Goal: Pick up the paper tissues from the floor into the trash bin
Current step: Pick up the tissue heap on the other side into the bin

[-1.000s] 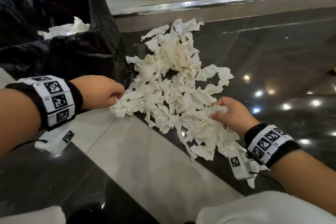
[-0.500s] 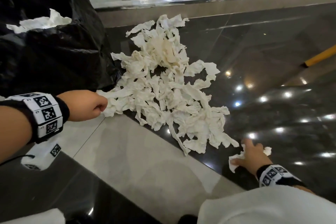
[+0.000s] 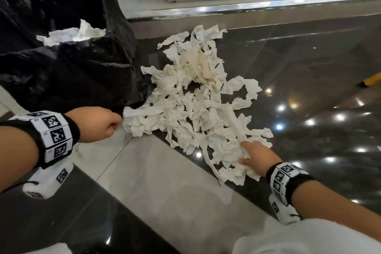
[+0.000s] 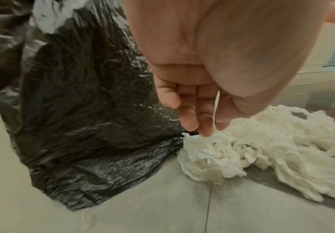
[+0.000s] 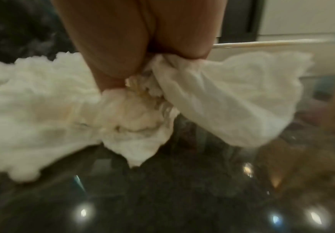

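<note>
The heap of torn, crumpled white paper tissues (image 3: 198, 109) sprawls across the glossy dark stone floor (image 3: 309, 80), its left edge touching the black plastic-lined trash bin (image 3: 68, 76), which already holds a few pieces. The left hand (image 3: 99, 123) hangs over that edge, fingers curled, a thin shred caught between them. The right hand (image 3: 255, 156) bunches tissue at the near right edge, fingers clamped in it. The strips look tangled and flimsy, so a lift could tear them or trail loose pieces that drop short of the bin.
</note>
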A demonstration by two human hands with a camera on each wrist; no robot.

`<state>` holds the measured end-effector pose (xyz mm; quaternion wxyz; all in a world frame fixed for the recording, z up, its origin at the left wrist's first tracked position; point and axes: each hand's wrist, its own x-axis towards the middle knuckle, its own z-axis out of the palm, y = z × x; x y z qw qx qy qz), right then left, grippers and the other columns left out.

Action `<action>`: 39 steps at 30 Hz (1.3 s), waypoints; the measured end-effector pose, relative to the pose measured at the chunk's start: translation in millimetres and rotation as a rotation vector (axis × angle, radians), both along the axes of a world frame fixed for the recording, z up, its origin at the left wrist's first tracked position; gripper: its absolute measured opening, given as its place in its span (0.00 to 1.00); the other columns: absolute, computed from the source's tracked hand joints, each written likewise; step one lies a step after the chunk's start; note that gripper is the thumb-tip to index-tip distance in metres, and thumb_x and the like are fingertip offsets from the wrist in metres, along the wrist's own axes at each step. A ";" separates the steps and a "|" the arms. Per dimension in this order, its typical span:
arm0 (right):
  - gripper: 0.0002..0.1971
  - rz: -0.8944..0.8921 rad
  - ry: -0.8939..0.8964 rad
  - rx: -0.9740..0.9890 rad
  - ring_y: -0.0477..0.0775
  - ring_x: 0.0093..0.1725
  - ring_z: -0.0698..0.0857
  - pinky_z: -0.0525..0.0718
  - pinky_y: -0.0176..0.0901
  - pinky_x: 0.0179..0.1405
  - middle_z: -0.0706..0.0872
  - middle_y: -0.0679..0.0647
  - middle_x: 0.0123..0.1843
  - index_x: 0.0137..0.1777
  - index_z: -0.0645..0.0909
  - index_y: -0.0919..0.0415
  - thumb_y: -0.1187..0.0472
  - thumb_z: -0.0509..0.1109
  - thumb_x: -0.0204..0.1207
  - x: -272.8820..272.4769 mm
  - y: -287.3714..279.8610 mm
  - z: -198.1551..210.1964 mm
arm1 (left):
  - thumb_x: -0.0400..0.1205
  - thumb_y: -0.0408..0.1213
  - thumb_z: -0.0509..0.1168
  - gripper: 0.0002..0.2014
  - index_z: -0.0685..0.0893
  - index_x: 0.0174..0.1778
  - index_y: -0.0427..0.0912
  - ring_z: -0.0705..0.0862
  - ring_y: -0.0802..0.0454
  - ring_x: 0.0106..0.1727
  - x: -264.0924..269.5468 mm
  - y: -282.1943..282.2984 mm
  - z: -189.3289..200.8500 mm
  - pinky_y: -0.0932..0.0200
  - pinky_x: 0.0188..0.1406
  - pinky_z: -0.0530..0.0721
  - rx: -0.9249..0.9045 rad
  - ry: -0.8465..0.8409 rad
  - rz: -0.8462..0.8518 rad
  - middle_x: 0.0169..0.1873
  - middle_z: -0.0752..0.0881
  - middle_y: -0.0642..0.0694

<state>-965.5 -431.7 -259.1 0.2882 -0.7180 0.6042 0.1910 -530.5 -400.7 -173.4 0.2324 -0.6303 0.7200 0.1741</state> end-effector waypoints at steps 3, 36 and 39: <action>0.15 0.015 -0.072 -0.139 0.58 0.58 0.83 0.79 0.46 0.54 0.81 0.54 0.57 0.62 0.78 0.56 0.50 0.65 0.80 17.8 -8.4 13.5 | 0.77 0.38 0.57 0.05 0.77 0.38 0.48 0.80 0.52 0.39 -1.4 -0.6 -0.6 0.52 0.43 0.81 0.004 0.007 -0.008 0.37 0.82 0.51; 0.41 0.719 0.140 0.092 0.61 0.66 0.78 0.83 0.48 0.56 0.48 0.54 0.84 0.77 0.55 0.30 0.65 0.69 0.73 88.1 -12.2 33.6 | 0.81 0.33 0.55 0.19 0.75 0.67 0.52 0.82 0.44 0.52 -57.3 -33.2 -45.3 0.53 0.54 0.80 -0.081 0.499 0.065 0.53 0.81 0.42; 0.28 0.808 0.191 0.076 0.67 0.62 0.78 0.83 0.58 0.56 0.60 0.61 0.77 0.73 0.66 0.43 0.66 0.64 0.76 90.0 2.1 17.0 | 0.81 0.36 0.55 0.16 0.84 0.59 0.42 0.81 0.44 0.55 -53.6 -29.0 -26.6 0.57 0.56 0.77 -0.116 0.468 0.033 0.54 0.81 0.43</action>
